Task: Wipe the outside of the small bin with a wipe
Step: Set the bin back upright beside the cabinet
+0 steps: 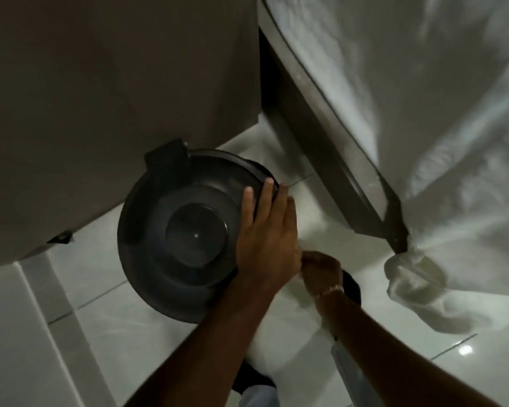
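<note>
A: Bin [185, 227] down on the tiled floor [147, 333], tight against the grey cabinet [100, 83], lid shut.

B: Looks like light plastic, hollow, smooth; probably slides or tips under a sideways rub.

A: Left hand [265, 239] flat and spread on the lid's right edge, gripping nothing, just pressing down. Good spot to steady it.

B: Right hand [321, 271] curled low beside the bin wall. Wipe inside? Cannot tell, hidden and blurred.

A: Rub the wall, not the thin rim.
</note>
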